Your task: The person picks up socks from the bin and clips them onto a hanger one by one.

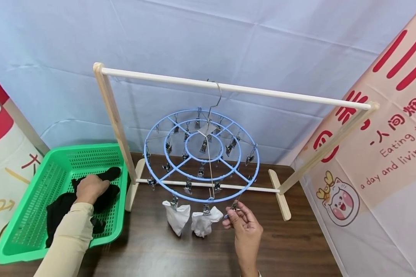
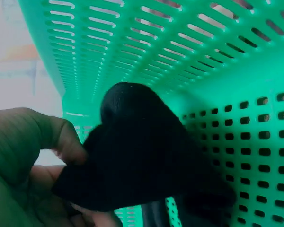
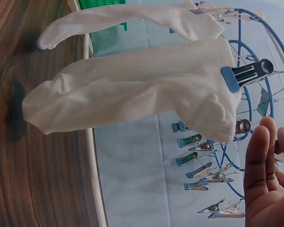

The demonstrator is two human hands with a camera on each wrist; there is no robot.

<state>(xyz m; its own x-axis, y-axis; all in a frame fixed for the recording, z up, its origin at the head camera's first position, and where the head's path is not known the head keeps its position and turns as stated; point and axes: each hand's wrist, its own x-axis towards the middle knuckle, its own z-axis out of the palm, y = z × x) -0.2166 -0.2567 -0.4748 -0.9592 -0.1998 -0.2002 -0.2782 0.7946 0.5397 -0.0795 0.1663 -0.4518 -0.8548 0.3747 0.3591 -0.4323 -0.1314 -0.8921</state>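
Observation:
Inside the green basket [image 1: 107,239], my left hand [image 1: 90,188] pinches a black sock [image 2: 137,151] between thumb and fingers. More black socks [image 1: 59,211] lie beneath it. My right hand [image 1: 247,232] holds a metal clip [image 1: 234,205] at the front right of the blue round drying hanger [image 1: 194,198]. Just left of that hand, two white socks [image 1: 178,219] hang from clips; the right wrist view shows the nearer white sock [image 3: 132,94] held by a blue-tipped clip [image 3: 246,74]. The right fingertips are partly cut off in that view.
A white rod [image 1: 159,79] on a wooden stand [image 1: 112,119] carries the hanger by its hook [image 1: 219,94]. Several other clips dangle from the rings. The stand's feet [image 1: 280,196] rest on a dark wooden table [image 1: 152,254], with cloth behind.

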